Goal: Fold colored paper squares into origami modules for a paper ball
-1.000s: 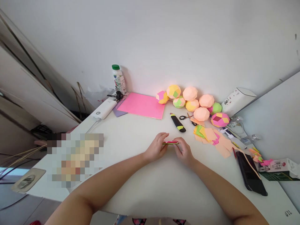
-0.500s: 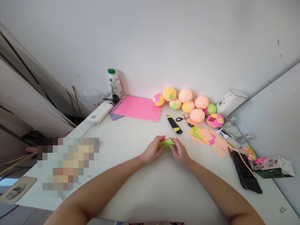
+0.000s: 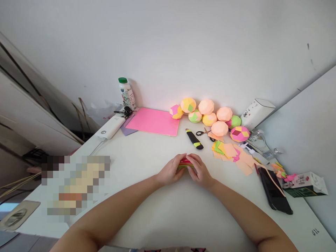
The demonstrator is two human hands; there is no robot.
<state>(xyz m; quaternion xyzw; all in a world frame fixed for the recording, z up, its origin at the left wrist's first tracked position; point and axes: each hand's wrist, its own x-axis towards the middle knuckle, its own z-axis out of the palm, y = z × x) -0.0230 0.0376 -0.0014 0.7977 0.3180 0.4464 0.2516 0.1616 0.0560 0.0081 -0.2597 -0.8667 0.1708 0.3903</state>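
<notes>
My left hand (image 3: 172,170) and my right hand (image 3: 201,170) meet at the middle of the white table (image 3: 147,206). Both pinch a small folded paper piece (image 3: 185,162), pink and green, with fingers closed round it. The piece is mostly hidden between my fingers. To the right lies a loose pile of paper squares (image 3: 231,152) in peach, green and pink.
Several paper balls (image 3: 210,117) line the back wall. A pink sheet (image 3: 154,121), a box cutter (image 3: 194,139), scissors (image 3: 203,133), a power bank (image 3: 110,127), a bottle (image 3: 125,93), a black phone (image 3: 274,190), a carton (image 3: 306,184) and a white box (image 3: 256,112) lie around.
My hands have closed together over the paper piece; its green face showed half a second ago, now mostly pink edges show. The view shifted slightly.
</notes>
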